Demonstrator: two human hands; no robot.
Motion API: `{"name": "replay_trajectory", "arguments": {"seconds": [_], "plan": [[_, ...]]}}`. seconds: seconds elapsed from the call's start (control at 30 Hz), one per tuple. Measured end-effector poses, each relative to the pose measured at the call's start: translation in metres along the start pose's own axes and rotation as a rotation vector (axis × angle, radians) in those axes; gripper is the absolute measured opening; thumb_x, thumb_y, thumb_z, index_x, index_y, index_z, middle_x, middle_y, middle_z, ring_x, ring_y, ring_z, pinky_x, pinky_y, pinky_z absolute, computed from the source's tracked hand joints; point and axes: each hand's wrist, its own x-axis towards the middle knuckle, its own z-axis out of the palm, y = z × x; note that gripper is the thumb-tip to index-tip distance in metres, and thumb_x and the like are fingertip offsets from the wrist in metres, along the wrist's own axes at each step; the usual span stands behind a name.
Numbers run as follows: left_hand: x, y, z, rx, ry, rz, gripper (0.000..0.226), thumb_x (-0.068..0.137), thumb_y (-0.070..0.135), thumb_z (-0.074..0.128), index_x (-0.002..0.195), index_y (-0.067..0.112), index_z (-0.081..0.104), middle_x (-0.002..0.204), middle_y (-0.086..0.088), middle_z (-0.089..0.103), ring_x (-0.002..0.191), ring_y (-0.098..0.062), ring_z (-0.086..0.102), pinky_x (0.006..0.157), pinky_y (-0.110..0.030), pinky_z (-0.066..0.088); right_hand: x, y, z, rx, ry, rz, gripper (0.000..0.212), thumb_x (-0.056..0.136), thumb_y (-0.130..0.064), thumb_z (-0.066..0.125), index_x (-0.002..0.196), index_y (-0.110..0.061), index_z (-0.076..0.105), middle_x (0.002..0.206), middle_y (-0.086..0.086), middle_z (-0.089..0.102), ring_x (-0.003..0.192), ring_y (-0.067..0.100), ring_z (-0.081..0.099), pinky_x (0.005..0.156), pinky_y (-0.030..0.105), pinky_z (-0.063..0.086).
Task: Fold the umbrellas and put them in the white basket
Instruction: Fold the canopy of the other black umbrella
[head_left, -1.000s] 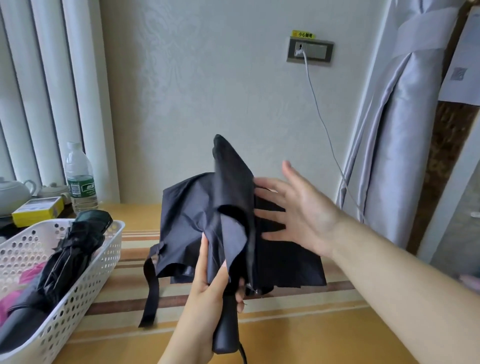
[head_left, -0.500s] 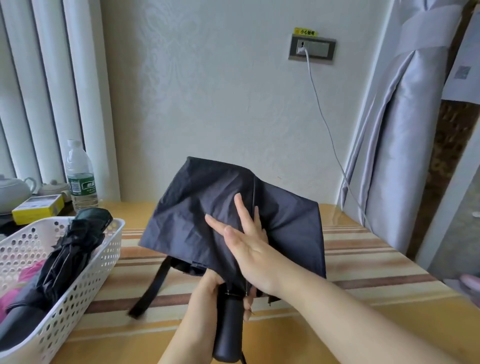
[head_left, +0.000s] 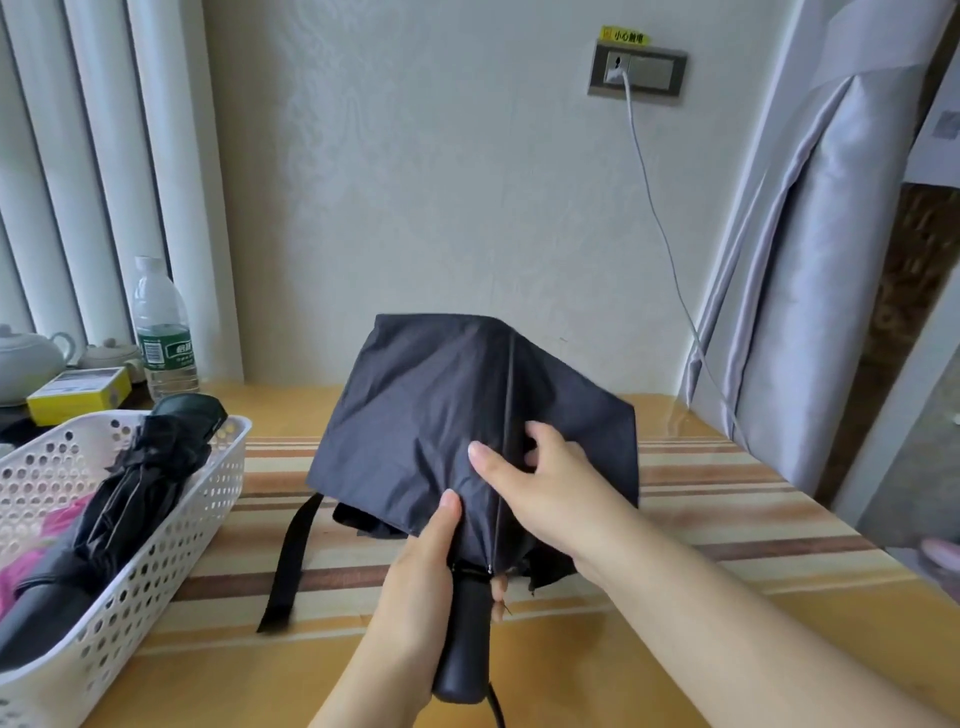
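Fabric of the umbrella (head_left: 441, 410) (matte, dark, creased) is gripped by the curled right hand (head_left: 540, 483); its smooth handle (head_left: 465, 639) is clasped by the left hand (head_left: 421, 577).

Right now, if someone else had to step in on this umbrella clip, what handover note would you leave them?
Left hand: grips the handle of the black umbrella, thumb pressed on the canopy.
Right hand: fingers curled into the canopy fabric at a rib, gathering a pleat.
The umbrella is held above the striped table; its canopy is collapsed but loose and its strap hangs unfastened.
Done: one folded black umbrella lies in the white basket to the left, with something pink beside it.
Left: finish pleating, wrap and strap the canopy, then put this umbrella in the basket.
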Motion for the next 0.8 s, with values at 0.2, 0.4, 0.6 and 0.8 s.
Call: {"name": "replay_trajectory", "arguments": {"seconds": [0.2, 0.4, 0.6, 0.8], "plan": [[-0.007, 0.002, 0.011, 0.096, -0.118, -0.093, 0.063, 0.073, 0.055, 0.051, 0.075, -0.005, 0.070, 0.058, -0.022, 0.055, 0.045, -0.027, 0.049, 0.050, -0.029, 0.044, 0.020, -0.007, 0.011, 0.376, 0.140, 0.111, 0.070, 0.055, -0.053, 0.081, 0.109, -0.016, 0.057, 0.108, 0.001, 0.066, 0.095, 0.022, 0.065, 0.088, 0.041, 0.054], [0.002, -0.007, 0.011, 0.341, 0.193, 0.126, 0.048, 0.094, 0.030, 0.053, 0.130, 0.040, 0.022, 0.080, -0.012, 0.067, 0.061, -0.032, 0.064, 0.075, -0.043, 0.054, 0.027, -0.009, -0.002, 0.283, 0.375, 0.065, 0.043, 0.075, -0.024, 0.074, 0.100, -0.010, 0.042, 0.101, 0.003, 0.056, 0.088, 0.023, 0.056, 0.067, 0.028, 0.046], [-0.010, -0.024, 0.022, 1.073, 0.120, 0.463, 0.100, 0.075, 0.050, 0.060, 0.126, 0.069, -0.025, 0.114, 0.017, 0.049, 0.101, -0.007, 0.057, 0.077, -0.017, 0.044, 0.026, -0.008, 0.008, 0.220, 0.452, 0.041, 0.044, 0.080, -0.024, 0.072, 0.098, -0.013, 0.034, 0.112, 0.009, 0.055, 0.102, 0.028, 0.057, 0.074, 0.025, 0.038], [0.003, -0.012, 0.004, 0.816, 0.188, 0.370, 0.090, 0.081, 0.031, 0.067, 0.134, 0.067, 0.004, 0.083, 0.026, 0.063, 0.069, 0.000, 0.061, 0.059, -0.013, 0.046, 0.013, -0.015, 0.034, 0.258, 0.381, 0.024, 0.050, 0.077, -0.032, 0.076, 0.101, -0.016, 0.037, 0.113, 0.002, 0.055, 0.107, 0.023, 0.056, 0.084, 0.027, 0.043]]}}
